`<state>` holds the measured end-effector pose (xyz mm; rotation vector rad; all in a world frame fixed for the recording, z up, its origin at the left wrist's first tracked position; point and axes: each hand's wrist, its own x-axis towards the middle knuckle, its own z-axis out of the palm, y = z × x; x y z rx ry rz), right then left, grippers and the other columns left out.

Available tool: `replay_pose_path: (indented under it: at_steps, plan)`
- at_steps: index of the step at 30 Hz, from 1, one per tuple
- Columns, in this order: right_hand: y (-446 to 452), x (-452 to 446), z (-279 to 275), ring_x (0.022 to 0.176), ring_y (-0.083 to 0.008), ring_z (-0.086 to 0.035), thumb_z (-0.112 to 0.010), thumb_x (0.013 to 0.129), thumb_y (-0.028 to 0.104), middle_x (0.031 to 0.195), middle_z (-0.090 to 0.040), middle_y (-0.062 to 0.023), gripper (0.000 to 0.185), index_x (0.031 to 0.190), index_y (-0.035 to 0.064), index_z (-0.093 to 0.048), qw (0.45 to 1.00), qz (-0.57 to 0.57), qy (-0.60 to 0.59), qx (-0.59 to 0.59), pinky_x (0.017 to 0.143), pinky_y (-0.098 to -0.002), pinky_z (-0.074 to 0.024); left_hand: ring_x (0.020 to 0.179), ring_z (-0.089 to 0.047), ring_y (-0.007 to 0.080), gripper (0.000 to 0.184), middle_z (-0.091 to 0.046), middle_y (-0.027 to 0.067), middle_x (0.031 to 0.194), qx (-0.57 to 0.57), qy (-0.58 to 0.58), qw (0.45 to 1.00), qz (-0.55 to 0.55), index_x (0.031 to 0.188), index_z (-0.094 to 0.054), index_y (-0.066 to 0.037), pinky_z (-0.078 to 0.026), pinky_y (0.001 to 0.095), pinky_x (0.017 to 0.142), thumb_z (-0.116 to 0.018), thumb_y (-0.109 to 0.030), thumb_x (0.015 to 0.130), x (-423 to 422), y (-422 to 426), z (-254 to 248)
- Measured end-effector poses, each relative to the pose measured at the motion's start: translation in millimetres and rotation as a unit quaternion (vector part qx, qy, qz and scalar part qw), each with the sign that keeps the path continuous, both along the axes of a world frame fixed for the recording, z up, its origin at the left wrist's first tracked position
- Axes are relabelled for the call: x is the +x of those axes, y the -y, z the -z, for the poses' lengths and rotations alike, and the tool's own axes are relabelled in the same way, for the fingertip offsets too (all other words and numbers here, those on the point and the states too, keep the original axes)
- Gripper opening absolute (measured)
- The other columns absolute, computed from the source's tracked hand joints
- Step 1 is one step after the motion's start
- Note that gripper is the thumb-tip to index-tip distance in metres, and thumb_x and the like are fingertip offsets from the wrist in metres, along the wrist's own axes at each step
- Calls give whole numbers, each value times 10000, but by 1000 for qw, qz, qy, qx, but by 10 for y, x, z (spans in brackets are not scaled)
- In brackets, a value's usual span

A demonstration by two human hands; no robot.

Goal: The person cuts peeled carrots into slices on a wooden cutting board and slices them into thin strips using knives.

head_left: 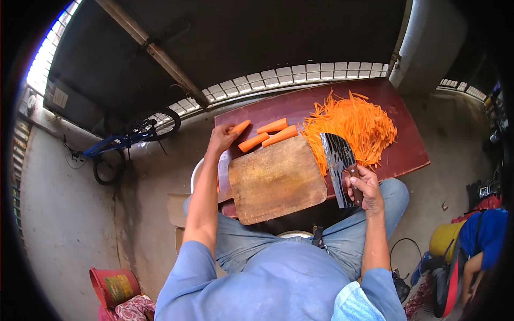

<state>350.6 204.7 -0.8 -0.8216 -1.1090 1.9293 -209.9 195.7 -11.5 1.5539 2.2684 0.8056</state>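
My left hand (222, 139) is closed around one end of a peeled carrot (241, 127) at the far left of the low red table. Several other carrot pieces (273, 126) lie just right of it, behind the wooden cutting board (278, 182). In my right hand (367, 187) is a cleaver (338, 163), gripped by its brown handle. Its broad dark blade, with wet-looking streaks, points up and away from me, right of the board. Behind the blade rises a large heap of shredded carrot (356, 125), partly hidden by it.
The red table (409, 144) stands before my knees. A white tub (197, 174) shows partly beside its left edge. A blue bicycle (115, 143) leans at the back left. At lower left is a red bucket (115, 286); at right, another person in blue (484, 235) near a yellow container (445, 239).
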Motion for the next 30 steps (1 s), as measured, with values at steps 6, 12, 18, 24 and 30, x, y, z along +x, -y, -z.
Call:
replay_pose_path:
  at_steps: [6, 12, 18, 24, 30]
  plan:
    - [4, -20, 53, 641, -81, -663, -811, 1016, 208, 902, -725, -36, 367, 1282, -9, -680, 1000, -19, -13, 1, 515, -232, -523, 872, -797, 186, 493, -806, 90, 1105, 162, 500, 851, -22, 1553, -616, 31, -638, 316, 770, -704, -214, 1134, 767, 813, 21]
    - [157, -141, -128, 670, -95, -671, -811, 1013, 216, 942, -732, -64, 400, 1290, -31, -662, 997, -63, -44, -21, 529, -238, -530, 1125, -820, 363, 567, -770, 166, 1304, 113, 642, 758, 24, 1628, -510, 54, -666, 449, 988, -681, -154, 1128, 1849, 1396, -53]
    - [521, -333, -327, 706, -79, -671, -820, 1009, 190, 957, -728, -48, 409, 1309, -47, -673, 996, -83, -26, -30, 571, -237, -546, 1020, -806, 284, 637, -777, 144, 1277, 73, 743, 663, 55, 1655, -497, 63, -620, 371, 902, -690, -174, 1097, 1971, 1553, -180]
    - [750, -518, -298, 727, -69, -666, -800, 1033, 159, 986, -713, -25, 352, 1306, -26, -678, 995, -84, -15, -60, 583, -228, -539, 905, -760, 148, 657, -766, 76, 1164, 21, 629, 776, 42, 1683, -516, 4, -560, 256, 762, -730, -200, 1096, 1993, 1588, -95]
    - [895, -616, -186, 724, -109, -700, -766, 1084, 197, 993, -685, -70, 422, 1405, -19, -599, 986, -77, -62, -131, 576, -246, -578, 962, -750, 134, 678, -746, 66, 1176, 74, 390, 917, 27, 1644, -560, 11, -582, 280, 794, -813, -190, 1048, 2112, 1577, 13]
